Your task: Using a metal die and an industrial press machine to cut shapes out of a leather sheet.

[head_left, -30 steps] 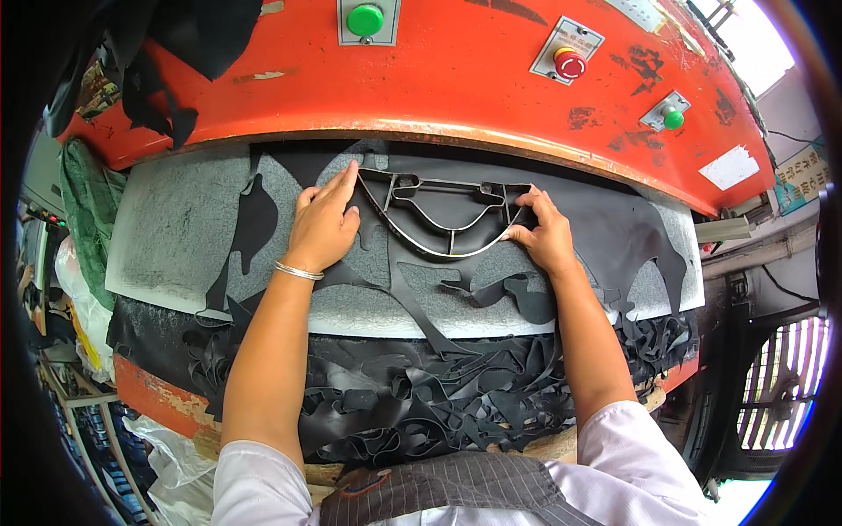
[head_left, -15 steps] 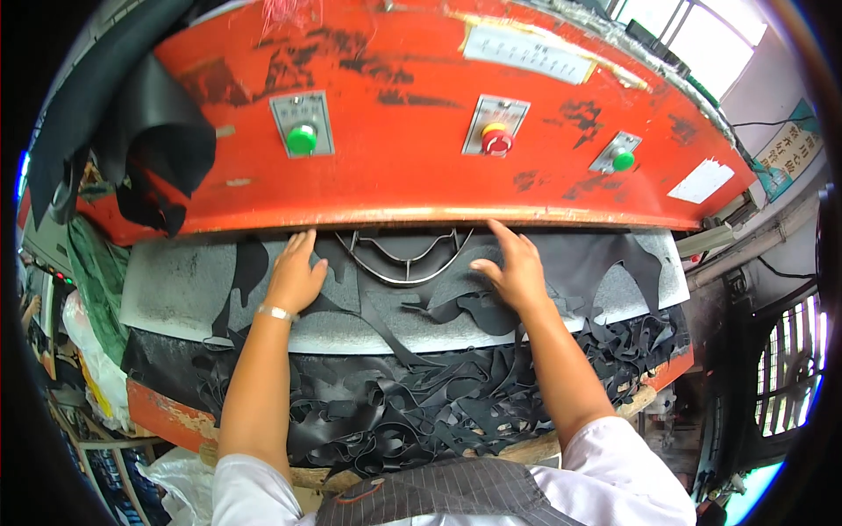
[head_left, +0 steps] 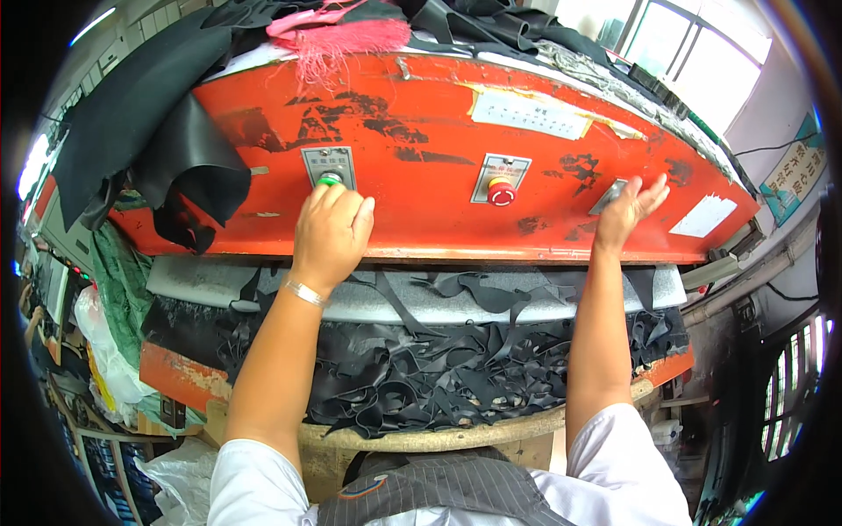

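My left hand (head_left: 331, 235) is up at the left green push button (head_left: 330, 179) on the red machine front. Its fingers are curled together, knuckles against the button's lower edge, and nothing shows in them. My right hand (head_left: 628, 213) is raised over the small metal plate (head_left: 607, 196) at the right, with fingers spread and the button there hidden behind it. Between the hands sits a red emergency stop button (head_left: 501, 192) with a yellow collar. Below the red press beam (head_left: 438, 232), black leather scraps (head_left: 491, 294) lie on the pale cutting board (head_left: 210, 279).
A heap of black leather offcuts (head_left: 421, 377) fills the tray before the board. Black leather sheets (head_left: 197, 158) hang over the machine's left side. Pink threads (head_left: 351, 44) lie on top. A green cloth (head_left: 123, 276) and a clear plastic bag (head_left: 110, 337) are at the left.
Both hands have risen from the beam's lower edge to the button panels. The curved metal cutting die, seen earlier between them under the beam's edge, is now out of sight.
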Motion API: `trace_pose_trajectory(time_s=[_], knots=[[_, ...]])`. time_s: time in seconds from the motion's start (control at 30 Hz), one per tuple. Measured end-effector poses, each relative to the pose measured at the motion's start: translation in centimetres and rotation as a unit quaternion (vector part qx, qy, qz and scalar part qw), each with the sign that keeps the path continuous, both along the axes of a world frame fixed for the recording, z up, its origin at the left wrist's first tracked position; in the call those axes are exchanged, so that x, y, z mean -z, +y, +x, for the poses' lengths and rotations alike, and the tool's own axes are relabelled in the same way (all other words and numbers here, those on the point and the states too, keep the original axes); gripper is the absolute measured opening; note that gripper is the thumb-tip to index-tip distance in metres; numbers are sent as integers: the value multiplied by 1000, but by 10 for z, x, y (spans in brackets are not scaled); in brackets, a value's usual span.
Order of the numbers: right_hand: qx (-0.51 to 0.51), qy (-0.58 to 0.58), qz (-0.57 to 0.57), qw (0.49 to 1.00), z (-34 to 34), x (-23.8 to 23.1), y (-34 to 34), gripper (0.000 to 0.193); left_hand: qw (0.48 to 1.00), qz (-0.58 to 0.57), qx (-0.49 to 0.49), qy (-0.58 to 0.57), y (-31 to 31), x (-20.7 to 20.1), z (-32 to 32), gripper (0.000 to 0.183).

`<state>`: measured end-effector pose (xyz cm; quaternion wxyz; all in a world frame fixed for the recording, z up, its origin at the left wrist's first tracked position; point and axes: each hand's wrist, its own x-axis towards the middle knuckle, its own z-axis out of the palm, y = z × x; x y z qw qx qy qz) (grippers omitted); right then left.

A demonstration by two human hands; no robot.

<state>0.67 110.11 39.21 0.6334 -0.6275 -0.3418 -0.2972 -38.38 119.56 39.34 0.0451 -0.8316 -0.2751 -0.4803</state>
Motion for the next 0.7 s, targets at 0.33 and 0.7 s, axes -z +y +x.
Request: trace_pose_trajectory(time_s=[0.33, 0.7], knots=[[-513, -217, -498, 665, -193, 104, -196, 45, 917, -301, 196, 174, -218, 122, -64, 17], [-402, -204, -516, 728, -260, 138, -251, 38, 947, -243, 81, 193, -266, 149, -59, 16]])
